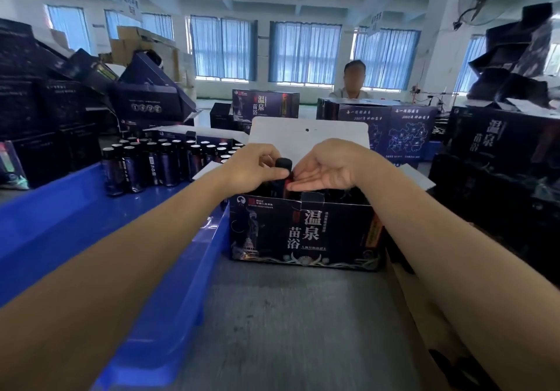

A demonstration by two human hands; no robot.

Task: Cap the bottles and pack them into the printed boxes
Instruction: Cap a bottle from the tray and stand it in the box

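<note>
Packing: a black-capped bottle (283, 164) stands upright in the mouth of an open printed box (303, 233), between both hands.
Left hand (257, 166): fingers curled round the bottle's neck, thumb pressed just under the cap.
Right hand (330, 169): fingers laid out straight against the bottle's side, steadying rather than gripping.
Handling: small, rigid and probably glass, so likely breakable and smooth. The neck below the cap looks the surest hold, lowering it straight down.
Blue crate (75, 214): rows of dark bottles (142, 163) stand upright, packed close; their tops glint, but whether they are capped cannot be told.
Printed box: white lid flap (309, 136) raised behind; interior in shadow, contents unclear.
Far right: more dark cartons (500, 148) stacked.
</note>
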